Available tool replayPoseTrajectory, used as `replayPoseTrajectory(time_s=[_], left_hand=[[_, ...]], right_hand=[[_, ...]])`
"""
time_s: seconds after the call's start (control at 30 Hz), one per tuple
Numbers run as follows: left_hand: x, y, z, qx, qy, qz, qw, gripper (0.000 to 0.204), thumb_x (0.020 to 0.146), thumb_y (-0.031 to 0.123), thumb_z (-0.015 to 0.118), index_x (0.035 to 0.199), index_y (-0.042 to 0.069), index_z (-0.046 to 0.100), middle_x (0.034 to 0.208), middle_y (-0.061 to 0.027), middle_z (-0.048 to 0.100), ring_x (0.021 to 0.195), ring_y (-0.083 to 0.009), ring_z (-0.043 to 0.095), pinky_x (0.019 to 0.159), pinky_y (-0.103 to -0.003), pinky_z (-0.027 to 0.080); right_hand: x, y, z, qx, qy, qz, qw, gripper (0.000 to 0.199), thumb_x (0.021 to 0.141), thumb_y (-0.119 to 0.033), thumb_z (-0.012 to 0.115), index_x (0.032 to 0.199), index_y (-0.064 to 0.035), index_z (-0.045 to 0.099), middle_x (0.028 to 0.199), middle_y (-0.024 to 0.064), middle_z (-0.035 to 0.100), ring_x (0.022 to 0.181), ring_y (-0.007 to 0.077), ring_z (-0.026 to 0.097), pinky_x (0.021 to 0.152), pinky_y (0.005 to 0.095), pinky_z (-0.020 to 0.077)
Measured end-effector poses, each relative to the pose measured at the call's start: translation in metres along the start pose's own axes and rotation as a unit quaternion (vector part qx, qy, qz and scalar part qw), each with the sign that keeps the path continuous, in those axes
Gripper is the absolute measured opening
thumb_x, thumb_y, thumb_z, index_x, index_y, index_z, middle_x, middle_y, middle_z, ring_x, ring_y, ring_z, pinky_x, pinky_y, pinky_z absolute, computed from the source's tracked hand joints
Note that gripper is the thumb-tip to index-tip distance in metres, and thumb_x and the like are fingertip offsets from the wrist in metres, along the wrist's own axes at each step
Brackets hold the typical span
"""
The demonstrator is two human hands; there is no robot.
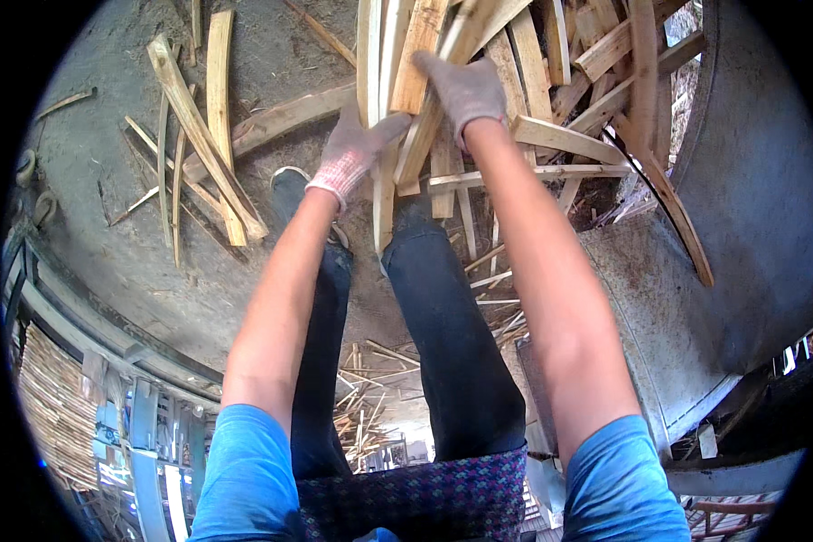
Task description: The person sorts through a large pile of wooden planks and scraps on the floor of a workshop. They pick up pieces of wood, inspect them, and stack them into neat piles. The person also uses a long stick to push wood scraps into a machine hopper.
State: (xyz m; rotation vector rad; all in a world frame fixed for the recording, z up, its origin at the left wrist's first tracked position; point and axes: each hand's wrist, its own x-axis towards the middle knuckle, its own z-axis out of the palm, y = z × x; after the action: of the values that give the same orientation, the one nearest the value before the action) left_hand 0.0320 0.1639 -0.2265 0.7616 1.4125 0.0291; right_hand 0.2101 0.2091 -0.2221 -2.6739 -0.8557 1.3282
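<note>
Both my hands wear pale knit work gloves and reach forward to long, rough-cut wooden strips. My left hand [352, 149] is closed around the left edge of a loose bunch of pale wooden strips [384, 81], its thumb laid across their front. Just to its right and farther up, my right hand [465, 90] is closed on a wooden strip [422, 54], fingers bent over its right side. The bunch stands at a slant in front of my right leg, lower ends near my knee. Parts of the fingers are hidden behind the wood.
A heap of mixed wooden strips [560, 54] lies at the far right, against a grey metal surface [741, 217]. More strips [212, 126] are scattered on the floor at left. A metal frame [108, 316] runs along the lower left. Thin offcuts [361, 406] lie behind my legs.
</note>
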Motion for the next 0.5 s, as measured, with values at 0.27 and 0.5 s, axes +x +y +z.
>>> replayPoseTrajectory(time_s=[0.27, 0.5], left_hand=[[-0.01, 0.002, -0.002, -0.063, 0.026, 0.025, 0.997, 0.067, 0.081, 0.038, 0.081, 0.129, -0.003, 0.058, 0.108, -0.014, 0.071, 0.092, -0.0194, 0.067, 0.085, -0.034, 0.054], [-0.036, -0.043, -0.016, -0.003, 0.046, -0.026, 0.999, 0.054, 0.082, 0.024, 0.075, 0.125, -0.003, 0.06, 0.11, -0.0191, 0.071, 0.1, -0.0272, 0.069, 0.09, -0.037, 0.054]], right_hand=[[-0.01, -0.007, 0.016, 0.088, -0.003, -0.067, 0.994, 0.079, 0.078, -0.041, 0.078, 0.126, 0.0138, 0.047, 0.111, 0.0297, 0.066, 0.105, 0.0351, 0.069, 0.096, 0.0397, 0.0534], [-0.042, 0.008, 0.03, -0.179, -0.126, -0.102, 0.97, 0.073, 0.084, -0.046, 0.071, 0.127, 0.0097, 0.052, 0.106, 0.0268, 0.069, 0.097, 0.0374, 0.071, 0.085, 0.0436, 0.058]])
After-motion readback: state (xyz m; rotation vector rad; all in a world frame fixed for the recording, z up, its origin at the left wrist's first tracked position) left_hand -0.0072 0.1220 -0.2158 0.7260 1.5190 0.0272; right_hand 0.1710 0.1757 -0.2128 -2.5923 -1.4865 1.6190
